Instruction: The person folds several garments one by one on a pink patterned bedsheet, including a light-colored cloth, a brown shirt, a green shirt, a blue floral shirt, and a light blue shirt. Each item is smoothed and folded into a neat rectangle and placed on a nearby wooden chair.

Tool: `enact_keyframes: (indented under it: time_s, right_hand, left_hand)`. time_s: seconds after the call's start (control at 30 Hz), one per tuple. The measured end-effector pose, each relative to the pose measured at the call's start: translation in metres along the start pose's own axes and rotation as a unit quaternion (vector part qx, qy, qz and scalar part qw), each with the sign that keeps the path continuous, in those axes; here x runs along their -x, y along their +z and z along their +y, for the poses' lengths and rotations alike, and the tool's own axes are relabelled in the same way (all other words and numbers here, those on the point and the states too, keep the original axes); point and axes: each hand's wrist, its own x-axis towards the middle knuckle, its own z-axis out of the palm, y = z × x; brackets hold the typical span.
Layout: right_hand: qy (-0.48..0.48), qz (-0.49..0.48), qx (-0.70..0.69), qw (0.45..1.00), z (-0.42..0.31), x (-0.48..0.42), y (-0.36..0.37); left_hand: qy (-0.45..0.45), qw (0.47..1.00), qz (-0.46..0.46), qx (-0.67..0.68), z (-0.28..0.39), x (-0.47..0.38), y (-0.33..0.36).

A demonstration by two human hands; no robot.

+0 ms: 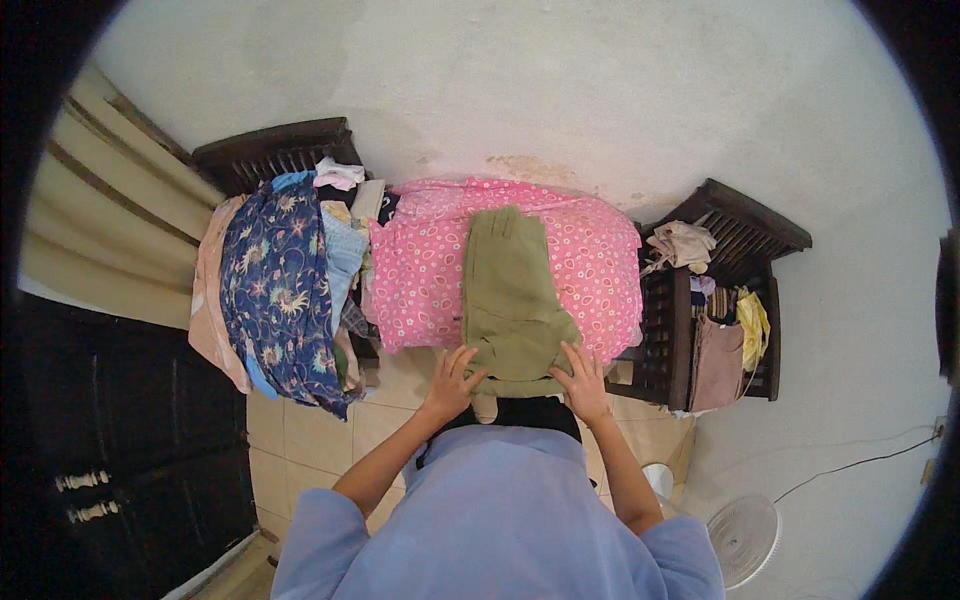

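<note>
A pair of olive-green trousers (510,292), folded lengthwise, lies over a pink patterned cloth (420,270), with its waistband end nearest my body. My left hand (453,379) rests at the left corner of that end, fingers spread on the fabric. At the right corner, my right hand (581,381) touches the trousers with its thumb and fingers apart. Whether either thumb pinches the cloth from beneath cannot be seen.
Left, clothes are heaped under a navy floral cloth (277,292). Right, a dark wooden rack (681,337) holds a mauve garment (716,364) and a yellow one (752,330). A white fan (744,541) stands lower right; a black cabinet (135,450) is lower left.
</note>
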Motion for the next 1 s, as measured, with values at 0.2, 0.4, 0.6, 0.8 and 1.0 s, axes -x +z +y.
enact_keyframes:
  time_s: [0.2, 0.4, 0.6, 0.8, 1.0]
  right_hand:
    - [0.045, -0.142, -0.223, 0.963, 0.039, -0.013, 0.013]
    - [0.248, -0.077, -0.604, 0.754, 0.104, -0.101, 0.021]
    - [0.299, 0.016, -0.663, 0.686, 0.151, -0.212, 0.103]
    - [0.245, 0.012, -0.587, 0.772, 0.173, -0.219, 0.163]
    - [0.324, 0.053, -0.589, 0.738, 0.166, -0.241, 0.142]
  left_hand:
    - [-0.02, 0.935, -0.222, 0.276, -0.037, -0.014, 0.006]
    - [-0.132, 0.928, 0.046, 0.344, -0.083, -0.115, 0.008]
    - [-0.507, 0.709, -0.071, 0.484, -0.155, -0.184, 0.091]
    - [-0.485, 0.714, -0.05, 0.502, -0.173, -0.146, 0.149]
    - [-0.525, 0.779, 0.075, 0.335, -0.161, -0.164, 0.128]
